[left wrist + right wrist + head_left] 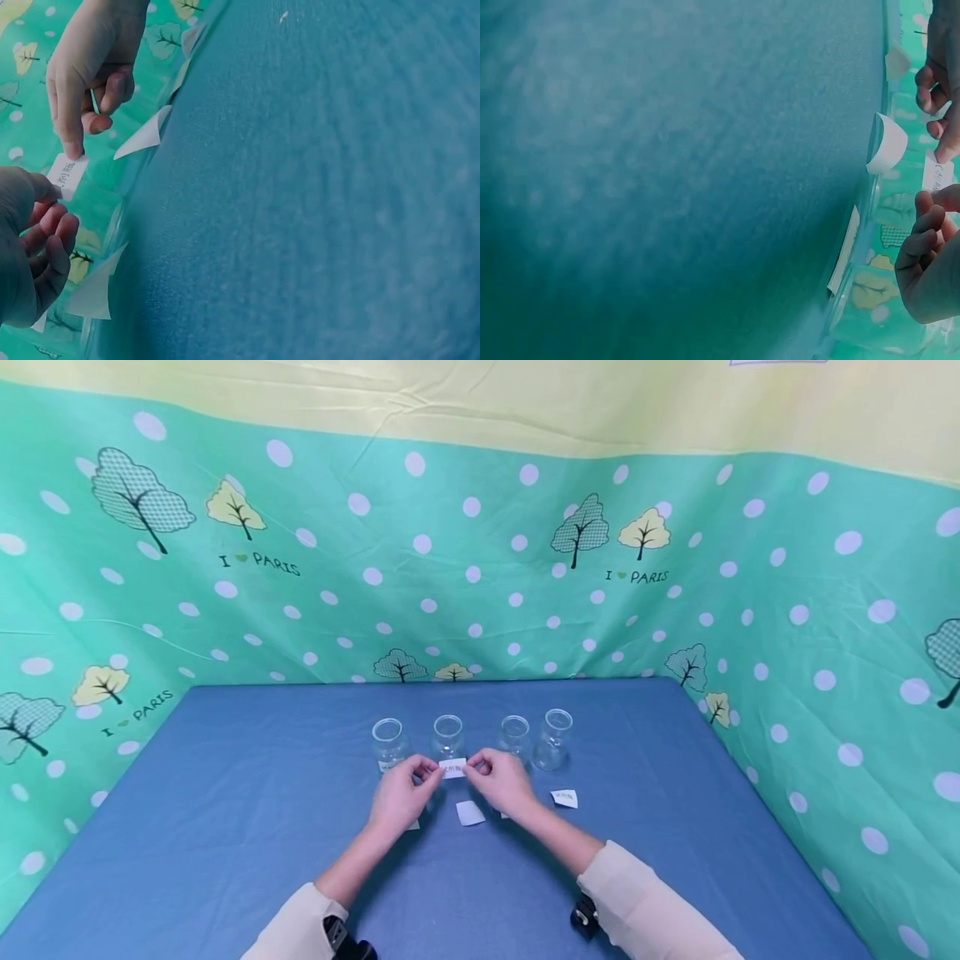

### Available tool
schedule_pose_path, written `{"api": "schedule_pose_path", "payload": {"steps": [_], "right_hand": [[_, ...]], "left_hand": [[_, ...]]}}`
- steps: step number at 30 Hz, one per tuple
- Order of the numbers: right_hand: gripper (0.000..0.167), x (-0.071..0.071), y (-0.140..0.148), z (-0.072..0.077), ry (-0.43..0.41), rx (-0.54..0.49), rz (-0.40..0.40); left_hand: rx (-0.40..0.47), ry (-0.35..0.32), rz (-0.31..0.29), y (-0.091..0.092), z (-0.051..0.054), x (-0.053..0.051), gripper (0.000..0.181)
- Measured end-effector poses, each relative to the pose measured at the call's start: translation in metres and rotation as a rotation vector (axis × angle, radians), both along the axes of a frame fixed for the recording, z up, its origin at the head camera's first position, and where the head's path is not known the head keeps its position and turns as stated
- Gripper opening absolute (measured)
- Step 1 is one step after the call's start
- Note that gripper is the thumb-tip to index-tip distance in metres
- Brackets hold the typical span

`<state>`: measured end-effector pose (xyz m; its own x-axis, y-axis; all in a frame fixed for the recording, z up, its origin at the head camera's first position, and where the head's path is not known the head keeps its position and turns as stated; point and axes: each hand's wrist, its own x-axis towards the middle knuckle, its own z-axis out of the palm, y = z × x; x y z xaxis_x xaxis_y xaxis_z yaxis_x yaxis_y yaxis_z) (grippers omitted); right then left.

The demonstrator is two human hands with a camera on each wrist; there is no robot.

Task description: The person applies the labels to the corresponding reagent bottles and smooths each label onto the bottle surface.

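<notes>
A small white paper label (453,768) with printed characters is stretched between my two hands. My left hand (401,797) pinches its left end, and my right hand (504,781) pinches the other. Just behind the label stands a clear glass jar (448,739), its lower part hidden. To the left, another glass jar (388,743) has a white label low on its front, partly covered by my left hand. The left wrist view also shows the label (67,176) between the fingertips of both hands; whether it touches the jar I cannot tell.
Two more glass jars, one (514,733) partly behind my right hand and one (553,742) beside it, stand at the right. A curled white paper piece (470,813) lies in front of the hands. Farther right is a printed label (565,798) on the blue tabletop (225,802).
</notes>
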<state>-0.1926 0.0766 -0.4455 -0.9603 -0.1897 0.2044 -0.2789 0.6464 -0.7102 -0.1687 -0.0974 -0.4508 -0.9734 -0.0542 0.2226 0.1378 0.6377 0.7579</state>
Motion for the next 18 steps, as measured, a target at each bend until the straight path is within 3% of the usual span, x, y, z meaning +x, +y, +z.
{"api": "schedule_pose_path", "payload": {"steps": [6,18], "right_hand": [[0.01,-0.001,-0.0027,-0.0023,0.014,0.061,-0.036],[0.011,-0.0005,-0.0061,-0.0008,0.022,0.079,-0.07]], "left_hand": [[-0.032,0.017,0.011,0.0004,-0.0023,-0.0017,0.013],[-0.073,0.046,0.023,0.0015,-0.0057,-0.0059,0.013]]}}
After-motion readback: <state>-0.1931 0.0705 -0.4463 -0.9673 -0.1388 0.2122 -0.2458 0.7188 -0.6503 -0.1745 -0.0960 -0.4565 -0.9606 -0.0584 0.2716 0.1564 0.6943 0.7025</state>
